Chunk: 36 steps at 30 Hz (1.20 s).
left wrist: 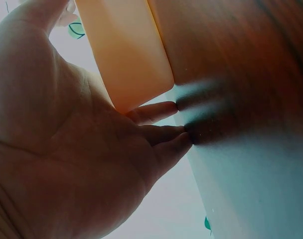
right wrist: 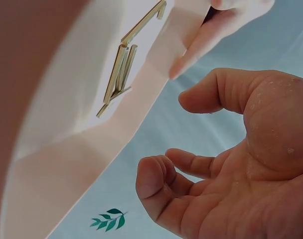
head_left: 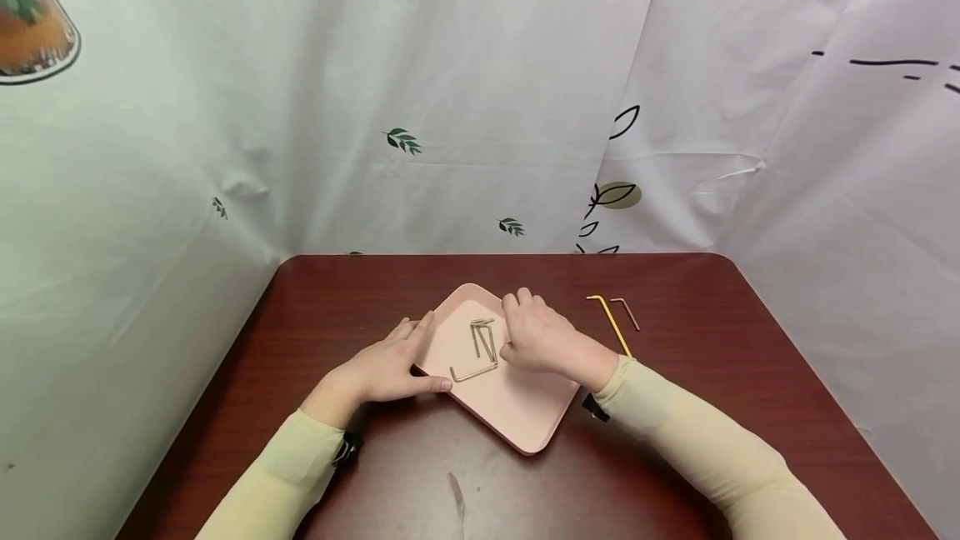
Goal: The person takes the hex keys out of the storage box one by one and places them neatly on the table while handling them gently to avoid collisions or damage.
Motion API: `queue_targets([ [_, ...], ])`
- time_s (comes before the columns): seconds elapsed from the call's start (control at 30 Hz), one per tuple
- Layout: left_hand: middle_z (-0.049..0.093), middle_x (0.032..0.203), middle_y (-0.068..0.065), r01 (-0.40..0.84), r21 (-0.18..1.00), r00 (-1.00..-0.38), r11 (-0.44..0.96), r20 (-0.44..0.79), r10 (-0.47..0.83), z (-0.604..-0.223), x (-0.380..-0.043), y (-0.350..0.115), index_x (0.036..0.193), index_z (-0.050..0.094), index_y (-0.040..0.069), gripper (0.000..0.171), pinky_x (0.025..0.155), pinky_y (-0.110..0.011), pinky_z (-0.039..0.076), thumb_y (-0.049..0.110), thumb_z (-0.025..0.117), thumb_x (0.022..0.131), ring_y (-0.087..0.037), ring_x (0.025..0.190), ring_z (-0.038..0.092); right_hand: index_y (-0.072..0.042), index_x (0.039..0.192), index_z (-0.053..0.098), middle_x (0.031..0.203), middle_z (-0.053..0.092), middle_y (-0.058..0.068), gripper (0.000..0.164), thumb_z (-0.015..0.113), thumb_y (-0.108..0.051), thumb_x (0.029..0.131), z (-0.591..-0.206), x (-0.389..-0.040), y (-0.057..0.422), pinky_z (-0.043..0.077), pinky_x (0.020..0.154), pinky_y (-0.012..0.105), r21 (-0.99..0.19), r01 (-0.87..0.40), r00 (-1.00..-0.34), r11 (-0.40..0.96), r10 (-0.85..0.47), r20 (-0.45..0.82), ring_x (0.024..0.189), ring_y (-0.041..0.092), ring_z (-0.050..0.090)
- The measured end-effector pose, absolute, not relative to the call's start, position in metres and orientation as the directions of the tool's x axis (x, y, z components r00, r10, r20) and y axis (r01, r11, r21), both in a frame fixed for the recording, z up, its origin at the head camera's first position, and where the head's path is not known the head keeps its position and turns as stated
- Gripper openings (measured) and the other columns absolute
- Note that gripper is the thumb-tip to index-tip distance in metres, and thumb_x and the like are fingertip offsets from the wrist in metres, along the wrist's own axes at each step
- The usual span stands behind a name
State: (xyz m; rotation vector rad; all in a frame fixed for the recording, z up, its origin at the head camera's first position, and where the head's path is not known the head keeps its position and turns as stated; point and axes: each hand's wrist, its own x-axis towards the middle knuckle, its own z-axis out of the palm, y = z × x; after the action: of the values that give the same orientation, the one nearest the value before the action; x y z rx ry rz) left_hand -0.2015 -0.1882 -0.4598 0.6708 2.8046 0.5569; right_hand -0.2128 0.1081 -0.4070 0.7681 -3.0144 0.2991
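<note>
A pale pink tray [head_left: 525,413] lies turned cornerwise on the table. Several gold-coloured L-shaped hex keys [head_left: 474,376] rest inside it, some crossing each other. My left hand [head_left: 386,367] is at the tray's left corner, thumb on the near rim and fingers extended along the far side; in the left wrist view the fingertips reach down to the table. Over the tray's right side is my right hand [head_left: 546,338]. Its fingers and thumb are loosely bent, and the right wrist view shows a gap between them with nothing held, beside the tray wall [right wrist: 141,99].
Right of the tray lie a long yellow hex key [head_left: 613,325], partly hidden by the right sleeve, and a smaller copper-coloured hex key [head_left: 628,313]. The dark red table [head_left: 360,290] meets white printed cloth [head_left: 465,107] at its back and sides.
</note>
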Motion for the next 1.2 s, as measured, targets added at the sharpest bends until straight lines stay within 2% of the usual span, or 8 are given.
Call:
queue_targets([
  [0.2,0.028,0.178,-0.03,0.394,0.407,-0.874,0.824,-0.111,0.473,-0.458,-0.202,-0.187,0.178,0.017,0.004,0.131,0.125,-0.065,0.038,0.086,0.069,0.091,-0.051,0.166,0.023,0.003,0.114,0.056,0.101,0.051,0.018,0.038,0.073,-0.011,0.083,-0.407,-0.215,0.104,0.056,0.073,0.052,-0.172,-0.498,-0.867,0.85,-0.493,0.07,0.089,0.039,0.056],
  [0.77,0.032,0.175,-0.032,0.399,0.408,-0.874,0.821,-0.103,0.475,-0.459,-0.2,-0.188,0.178,0.018,0.002,0.131,0.123,-0.064,0.041,0.084,0.071,0.09,-0.051,0.165,0.025,0.005,0.12,0.058,0.107,0.055,0.02,0.042,0.075,-0.012,0.085,-0.412,-0.218,0.093,0.058,0.076,0.055,-0.203,-0.463,-0.885,0.863,-0.463,0.049,0.095,0.041,0.061],
  [1.0,0.03,0.175,-0.035,0.397,0.415,-0.874,0.819,-0.103,0.475,-0.457,-0.2,-0.186,0.178,0.018,0.002,0.13,0.123,-0.065,0.04,0.083,0.071,0.091,-0.051,0.165,0.025,0.005,0.129,0.057,0.112,0.055,0.019,0.054,0.083,-0.021,0.089,-0.415,-0.223,0.09,0.059,0.081,0.053,-0.164,-0.442,-0.894,0.882,-0.448,0.0,0.1,0.039,0.062],
  [1.2,0.031,0.175,-0.034,0.406,0.413,-0.871,0.816,-0.096,0.482,-0.457,-0.2,-0.187,0.177,0.018,0.0,0.13,0.124,-0.064,0.04,0.083,0.071,0.091,-0.052,0.165,0.025,0.005,0.127,0.058,0.111,0.056,0.02,0.056,0.088,-0.026,0.091,-0.419,-0.225,0.087,0.06,0.081,0.053,-0.167,-0.437,-0.895,0.884,-0.445,-0.015,0.099,0.038,0.064],
])
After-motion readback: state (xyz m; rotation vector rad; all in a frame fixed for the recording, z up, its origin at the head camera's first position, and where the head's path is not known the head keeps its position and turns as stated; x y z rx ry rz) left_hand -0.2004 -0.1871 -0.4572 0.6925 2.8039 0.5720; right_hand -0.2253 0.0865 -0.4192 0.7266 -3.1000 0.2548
